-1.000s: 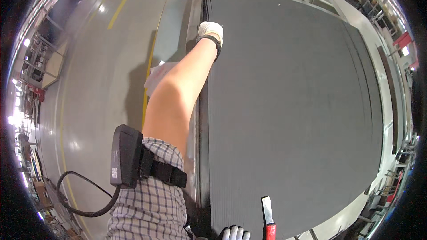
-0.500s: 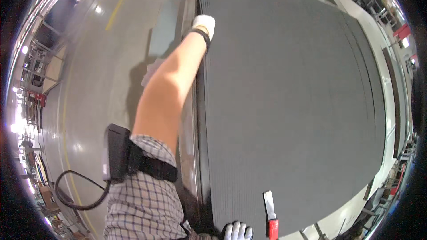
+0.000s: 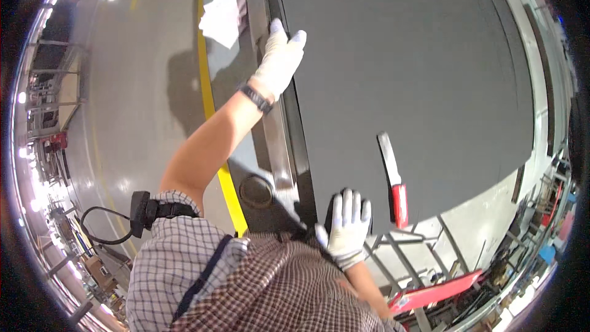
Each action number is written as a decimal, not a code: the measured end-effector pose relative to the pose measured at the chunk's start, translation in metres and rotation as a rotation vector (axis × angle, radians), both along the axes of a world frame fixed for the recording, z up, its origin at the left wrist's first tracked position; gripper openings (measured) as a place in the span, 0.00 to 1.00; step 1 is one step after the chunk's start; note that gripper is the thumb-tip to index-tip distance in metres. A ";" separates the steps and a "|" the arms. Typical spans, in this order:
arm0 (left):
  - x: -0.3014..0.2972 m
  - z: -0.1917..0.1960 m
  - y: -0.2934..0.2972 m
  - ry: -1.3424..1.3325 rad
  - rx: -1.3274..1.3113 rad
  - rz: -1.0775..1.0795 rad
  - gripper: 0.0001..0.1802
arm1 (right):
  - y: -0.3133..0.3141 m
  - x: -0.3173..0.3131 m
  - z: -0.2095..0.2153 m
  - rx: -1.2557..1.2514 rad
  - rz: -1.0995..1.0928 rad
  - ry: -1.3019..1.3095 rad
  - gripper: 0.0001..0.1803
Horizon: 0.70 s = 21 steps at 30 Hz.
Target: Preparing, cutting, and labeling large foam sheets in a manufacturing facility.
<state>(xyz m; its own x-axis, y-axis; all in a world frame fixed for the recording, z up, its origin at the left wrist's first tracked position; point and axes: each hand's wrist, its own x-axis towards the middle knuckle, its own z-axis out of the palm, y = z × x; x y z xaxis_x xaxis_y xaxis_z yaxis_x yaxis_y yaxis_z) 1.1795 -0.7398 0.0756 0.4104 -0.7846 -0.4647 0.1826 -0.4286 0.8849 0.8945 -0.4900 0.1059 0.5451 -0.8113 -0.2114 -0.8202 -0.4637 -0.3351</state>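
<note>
A wide dark grey sheet (image 3: 405, 86) lies before me. My left hand (image 3: 280, 61), in a white glove with bluish fingertips, is at the sheet's left edge, over a long metal rail (image 3: 273, 138). Two of its fingertips show apart; the others are hidden. My right hand (image 3: 349, 230), gloved alike, rests palm down on the near edge, its fingers stretched out and slightly spread. To the right of it lies a knife (image 3: 398, 200) with a red handle and a bare metal blade pointing away from me. Neither hand touches the knife.
White crumpled paper or cloth (image 3: 222, 19) lies left of the rail. A yellow line (image 3: 232, 200) runs along the floor there. Beyond the near right edge are a metal frame (image 3: 442, 249) and a red panel (image 3: 439, 292). A dark strip (image 3: 541, 74) lies at the far right.
My left hand has come back toward me along the sheet's left edge, its fingers now showing. The view has tilted nearer, bringing my right hand and the knife further into sight.
</note>
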 end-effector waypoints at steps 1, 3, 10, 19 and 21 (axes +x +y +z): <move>-0.008 0.016 0.030 -0.243 -0.225 -0.037 0.35 | 0.000 0.000 -0.003 -0.036 0.012 -0.033 0.44; -0.017 0.019 0.080 -0.790 -0.512 -0.081 0.37 | 0.003 -0.002 -0.002 -0.078 0.009 -0.050 0.45; -0.048 -0.016 0.179 -0.592 -0.084 -0.222 0.26 | 0.004 -0.014 0.001 -0.136 0.013 -0.326 0.40; -0.079 0.008 0.243 -1.016 -0.325 -0.149 0.37 | -0.038 -0.087 0.014 -0.349 -0.342 -0.011 0.31; -0.093 0.023 0.256 -1.125 -0.455 -0.321 0.32 | -0.054 -0.092 0.008 -0.263 -0.346 0.045 0.30</move>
